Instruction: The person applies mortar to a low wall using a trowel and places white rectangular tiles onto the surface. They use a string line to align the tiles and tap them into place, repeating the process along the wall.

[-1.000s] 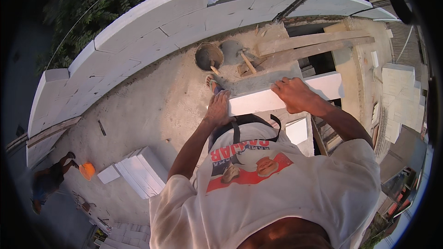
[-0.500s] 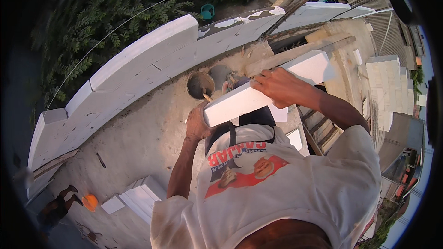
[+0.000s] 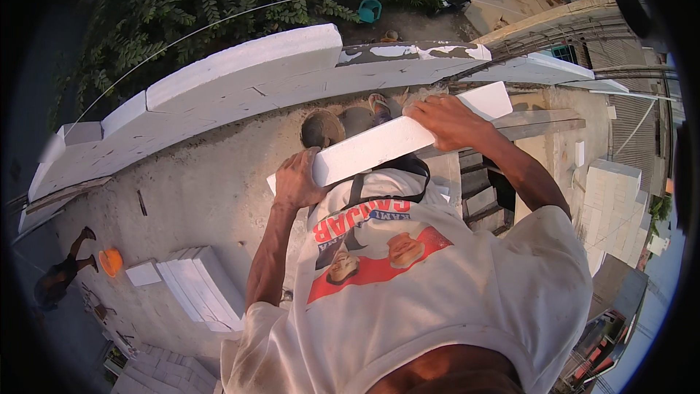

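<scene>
Across the front of my waist I hold a long white lightweight concrete block [image 3: 379, 147]. My left hand [image 3: 299, 179] is closed around it near its left end, and my right hand [image 3: 446, 121] grips it over the far edge toward the right end. The fingertips under the block are hidden. Beyond it runs a low wall of white blocks [image 3: 211, 113], with dark patches and white smears of mortar [image 3: 397, 52] along a lower stretch of its top. A round bucket [image 3: 321, 128] stands on the floor between the wall and the block.
At the lower left are stacked white blocks [image 3: 200, 284], an orange tub [image 3: 110, 263] and another person [image 3: 58, 277]. Wooden planks [image 3: 543, 121] and an opening with steps [image 3: 477, 190] lie to my right. More blocks [image 3: 612, 204] are piled farther right.
My view has turned, so the wall and bucket sit differently in the picture. The block, still in both hands, lies flatter across me and nearer my waist. My sandalled foot shows more plainly.
</scene>
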Available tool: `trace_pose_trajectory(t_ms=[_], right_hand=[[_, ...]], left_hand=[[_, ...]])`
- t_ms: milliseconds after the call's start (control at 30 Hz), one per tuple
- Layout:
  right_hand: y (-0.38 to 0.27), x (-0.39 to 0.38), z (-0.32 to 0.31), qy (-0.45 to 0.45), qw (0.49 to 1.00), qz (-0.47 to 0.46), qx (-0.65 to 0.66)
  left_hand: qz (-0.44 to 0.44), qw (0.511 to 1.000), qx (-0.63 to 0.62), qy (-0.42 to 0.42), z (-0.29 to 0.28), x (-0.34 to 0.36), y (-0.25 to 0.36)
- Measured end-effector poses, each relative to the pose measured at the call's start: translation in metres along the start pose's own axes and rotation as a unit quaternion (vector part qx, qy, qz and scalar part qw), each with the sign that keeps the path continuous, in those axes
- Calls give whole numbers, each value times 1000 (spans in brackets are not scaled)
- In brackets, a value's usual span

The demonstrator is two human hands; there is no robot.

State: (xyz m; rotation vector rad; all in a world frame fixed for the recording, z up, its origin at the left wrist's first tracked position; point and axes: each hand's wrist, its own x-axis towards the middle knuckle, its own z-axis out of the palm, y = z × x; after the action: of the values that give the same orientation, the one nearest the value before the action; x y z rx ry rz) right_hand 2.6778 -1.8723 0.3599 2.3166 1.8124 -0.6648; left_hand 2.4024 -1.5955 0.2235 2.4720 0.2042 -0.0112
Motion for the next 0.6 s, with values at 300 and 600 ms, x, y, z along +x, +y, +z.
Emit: trace_pose_trajectory(t_ms=[300, 600], right_hand=[[190, -25, 28, -77, 991, 103, 46], [337, -49, 23, 7, 987, 105, 120]], left_hand=[[22, 996, 79, -26, 34, 169, 88], [11, 991, 133, -27, 64, 332, 157]])
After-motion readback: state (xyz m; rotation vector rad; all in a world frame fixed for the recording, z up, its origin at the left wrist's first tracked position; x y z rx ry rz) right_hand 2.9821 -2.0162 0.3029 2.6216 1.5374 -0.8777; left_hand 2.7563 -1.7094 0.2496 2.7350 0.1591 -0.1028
